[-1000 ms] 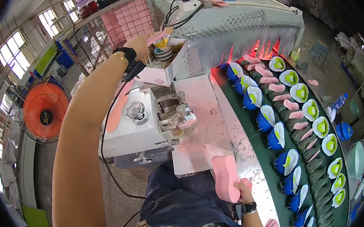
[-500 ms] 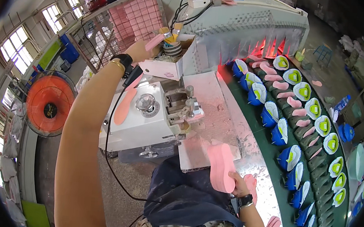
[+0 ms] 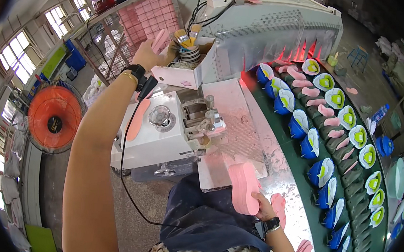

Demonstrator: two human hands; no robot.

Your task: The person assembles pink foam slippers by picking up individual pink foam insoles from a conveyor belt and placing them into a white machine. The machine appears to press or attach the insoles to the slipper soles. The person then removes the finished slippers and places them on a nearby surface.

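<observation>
My left hand (image 3: 149, 53) is stretched far out to the back left, by a roll with striped bands and some tools (image 3: 188, 45) on top of a white box (image 3: 183, 76). It grips a thin pink insole piece (image 3: 160, 40). My right hand (image 3: 263, 209) is low near my lap and holds a stack of pink shoe soles (image 3: 243, 187) on edge at the front of the metal worktable (image 3: 240, 129). Between my arms stands a white sewing-type machine (image 3: 163, 132).
A curved green conveyor (image 3: 351, 172) on the right carries several blue-and-green shoe lasts and pink soles. A grey heater hood with a red glow (image 3: 277, 32) sits behind it. An orange fan (image 3: 55, 115) stands at left, a pink wire rack (image 3: 144, 18) at the back.
My left hand has reached farther back and up past the box to the roll, with a pink piece in its fingers. My right hand kept the pink stack nearly still.
</observation>
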